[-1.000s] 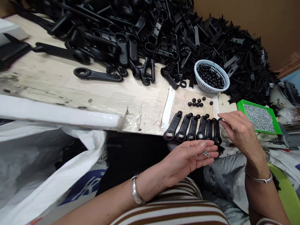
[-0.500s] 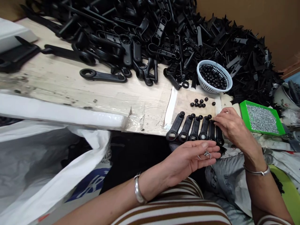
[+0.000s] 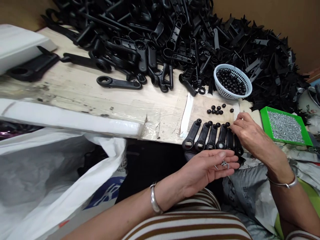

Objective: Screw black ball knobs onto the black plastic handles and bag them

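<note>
My left hand lies palm up, cupping several small silver screws on its fingers. Just beyond it stands a row of black crank-shaped plastic handles, ring ends toward me and narrow ends pointing away. My right hand has its thumb and fingers pressed together at the far ends of the rightmost handles. Whatever sits between those fingertips is hidden. Several black round knobs with holes lie on the board past the row.
A pale blue basket holds more black knobs. On the right, a green tray contains loose screws. Black plastic parts are heaped along the back. A white foam strip edges the table, with a white sack below it.
The whole view has shifted, so the table and parts appear farther right. My right fingers stay at the rightmost handles, and the screws remain on my left hand.
</note>
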Tool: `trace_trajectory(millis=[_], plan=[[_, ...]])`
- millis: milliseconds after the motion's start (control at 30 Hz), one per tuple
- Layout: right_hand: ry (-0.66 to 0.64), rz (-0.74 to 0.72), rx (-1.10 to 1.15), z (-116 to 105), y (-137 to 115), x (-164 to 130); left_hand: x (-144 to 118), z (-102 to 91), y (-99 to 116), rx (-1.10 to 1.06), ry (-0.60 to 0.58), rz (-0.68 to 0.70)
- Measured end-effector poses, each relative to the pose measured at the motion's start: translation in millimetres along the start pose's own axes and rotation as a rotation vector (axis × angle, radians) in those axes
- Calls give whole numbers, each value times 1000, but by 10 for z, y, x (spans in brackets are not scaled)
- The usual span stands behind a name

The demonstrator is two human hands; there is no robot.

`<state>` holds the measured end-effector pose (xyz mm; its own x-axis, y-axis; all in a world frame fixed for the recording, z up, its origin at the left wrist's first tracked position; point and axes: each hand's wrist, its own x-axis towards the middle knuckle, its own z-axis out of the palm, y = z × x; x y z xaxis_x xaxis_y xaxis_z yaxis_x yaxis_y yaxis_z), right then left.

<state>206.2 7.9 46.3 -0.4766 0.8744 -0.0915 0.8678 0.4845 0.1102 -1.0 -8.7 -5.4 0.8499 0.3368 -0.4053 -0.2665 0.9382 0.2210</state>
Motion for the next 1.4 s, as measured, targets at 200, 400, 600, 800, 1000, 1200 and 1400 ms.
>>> trace_trajectory(millis=[200, 400, 600, 800, 1000, 1200, 1400], plan=[[-18, 4, 24, 8, 35, -3, -13, -1, 18, -5, 0, 10], [122, 69, -50, 42, 4, -94, -25, -36, 5, -11, -26, 21], [413, 128, 72, 31, -54, -350, -35, -39, 16, -51, -62, 45], [534, 164, 373, 0, -338, -566, -62, 8, 83, -130, -54, 91], [444, 163, 423, 16, -641, -493, -45, 22, 78, -192, -10, 88], [430, 201, 382, 93, -804, -446, -55, 0, 60, -163, -19, 113], [449, 292, 605, 77, -793, -547, -41, -45, 37, -163, -76, 67]])
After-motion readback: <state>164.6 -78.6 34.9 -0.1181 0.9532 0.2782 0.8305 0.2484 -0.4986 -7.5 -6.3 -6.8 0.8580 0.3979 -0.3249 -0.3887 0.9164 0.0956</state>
